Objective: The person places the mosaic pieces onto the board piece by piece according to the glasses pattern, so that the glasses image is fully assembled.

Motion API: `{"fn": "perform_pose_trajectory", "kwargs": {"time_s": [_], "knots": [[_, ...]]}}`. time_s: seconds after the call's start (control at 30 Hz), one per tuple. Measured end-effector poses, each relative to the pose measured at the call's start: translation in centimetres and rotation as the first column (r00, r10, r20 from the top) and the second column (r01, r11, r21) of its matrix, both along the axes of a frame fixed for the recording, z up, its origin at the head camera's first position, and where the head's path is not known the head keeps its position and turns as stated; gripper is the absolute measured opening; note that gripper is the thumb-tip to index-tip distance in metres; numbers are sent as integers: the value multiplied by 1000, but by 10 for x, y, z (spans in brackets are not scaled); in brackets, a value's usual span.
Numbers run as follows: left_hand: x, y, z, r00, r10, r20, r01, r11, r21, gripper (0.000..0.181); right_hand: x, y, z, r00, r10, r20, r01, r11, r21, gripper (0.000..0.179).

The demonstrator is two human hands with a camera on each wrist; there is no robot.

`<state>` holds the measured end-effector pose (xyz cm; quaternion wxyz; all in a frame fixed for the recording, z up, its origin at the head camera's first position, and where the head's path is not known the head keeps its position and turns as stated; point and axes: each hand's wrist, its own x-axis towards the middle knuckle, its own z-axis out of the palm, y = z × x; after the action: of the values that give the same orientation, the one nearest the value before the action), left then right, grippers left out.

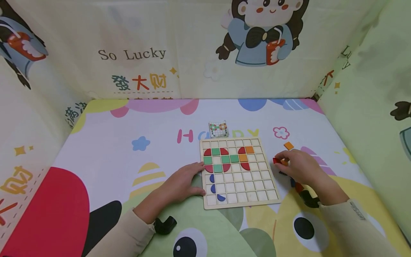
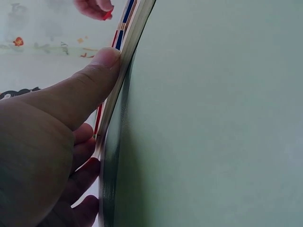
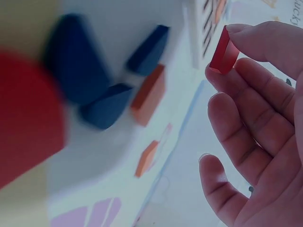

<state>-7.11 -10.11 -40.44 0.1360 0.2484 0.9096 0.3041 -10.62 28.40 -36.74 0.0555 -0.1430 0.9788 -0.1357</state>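
A square wooden grid board lies in the middle of the table. My left hand rests along its left edge, thumb and fingers spread and touching the frame. Beyond the board's right side, my right hand pinches a small red tile with a curved side between thumb and finger. Red quarter-circle tiles, green square tiles and orange square tiles fill some upper cells. Several blue curved tiles sit in the lower left cells.
A small pattern card lies behind the board. Loose pieces lie right of it, partly under my right hand: an orange tile, another orange tile, several blue tiles and a large-looking red tile close to the camera.
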Motion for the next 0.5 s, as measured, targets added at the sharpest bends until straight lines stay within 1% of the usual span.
{"fn": "perform_pose_trajectory", "kwargs": {"time_s": [0.23,0.5], "knots": [[0,-1,-1,1000,-2,-7,2,1000,4,78,-16,-12,2,1000,17,-9,-17,1000,-10,25],[0,-1,-1,1000,-3,0,3,1000,1,79,-34,-24,-1,999,18,38,-17,1000,-15,26]]}}
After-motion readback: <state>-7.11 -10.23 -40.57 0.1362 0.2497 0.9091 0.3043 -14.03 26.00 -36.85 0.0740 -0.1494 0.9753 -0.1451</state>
